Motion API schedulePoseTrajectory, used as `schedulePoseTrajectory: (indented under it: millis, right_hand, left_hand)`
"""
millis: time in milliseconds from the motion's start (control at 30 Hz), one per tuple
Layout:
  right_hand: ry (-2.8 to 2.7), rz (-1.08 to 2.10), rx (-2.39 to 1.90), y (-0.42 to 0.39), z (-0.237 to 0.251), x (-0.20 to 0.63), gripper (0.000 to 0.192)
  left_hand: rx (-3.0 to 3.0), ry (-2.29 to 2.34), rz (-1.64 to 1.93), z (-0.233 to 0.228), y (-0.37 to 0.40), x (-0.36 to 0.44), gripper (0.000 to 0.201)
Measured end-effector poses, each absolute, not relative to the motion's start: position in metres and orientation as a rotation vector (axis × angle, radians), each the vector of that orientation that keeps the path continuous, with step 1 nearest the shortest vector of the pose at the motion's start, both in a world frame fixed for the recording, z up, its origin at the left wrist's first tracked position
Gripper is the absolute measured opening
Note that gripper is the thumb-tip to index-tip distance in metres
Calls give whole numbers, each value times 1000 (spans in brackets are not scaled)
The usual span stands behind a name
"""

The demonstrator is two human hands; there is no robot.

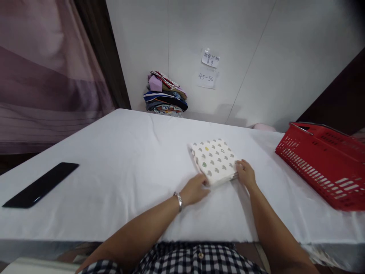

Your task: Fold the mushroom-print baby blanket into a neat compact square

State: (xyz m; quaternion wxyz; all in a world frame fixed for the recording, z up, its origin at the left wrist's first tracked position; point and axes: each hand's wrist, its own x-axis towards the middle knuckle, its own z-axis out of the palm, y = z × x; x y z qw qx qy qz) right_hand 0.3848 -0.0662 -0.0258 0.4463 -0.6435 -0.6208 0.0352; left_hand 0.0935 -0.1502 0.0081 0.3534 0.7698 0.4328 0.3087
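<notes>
A folded white cloth (214, 160) printed with small grey shapes lies flat on the white-covered worktop (122, 152), a little right of its middle and close to the near edge. The left hand (195, 189), with a metal bracelet (179, 200) on its wrist, rests at the cloth's near left corner, fingers curled loosely and their tips touching the fabric's edge. The right hand (245, 174) sits at the near right corner, fingers bent and pressed against the side of the fold; whether either hand actually pinches the layers cannot be told. Well off to the right a red plastic basket (325, 163) stands tilted on the worktop. Far to the left lies a flat black slab (41, 185), apart from everything else. At the back, against the white wall, a stack of folded garments (165, 93) sits on the worktop's far edge, and two handwritten paper notes (209, 68) are stuck on the wall to its right.
</notes>
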Motion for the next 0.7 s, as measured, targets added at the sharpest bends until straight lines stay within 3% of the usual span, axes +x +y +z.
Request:
schedulePoseTrajectory:
  millis: [133,233,433,700]
  right_hand:
    - [-1699,-107,-1501,-78,8,371,33]
    - [-1940,-59,-1315,-106,17,334,32]
    - [-2368,-143,-1245,-155,-9,283,48]
    - [-2396,-270,-1279,-157,-15,278,46]
  left_hand:
    - [2165,815,696,5,-171,115,35]
    - [2146,1022,671,5,-165,109,21]
    - [1966,1477,875,11,-118,75,21]
    - [2047,1804,889,6,-38,61,46]
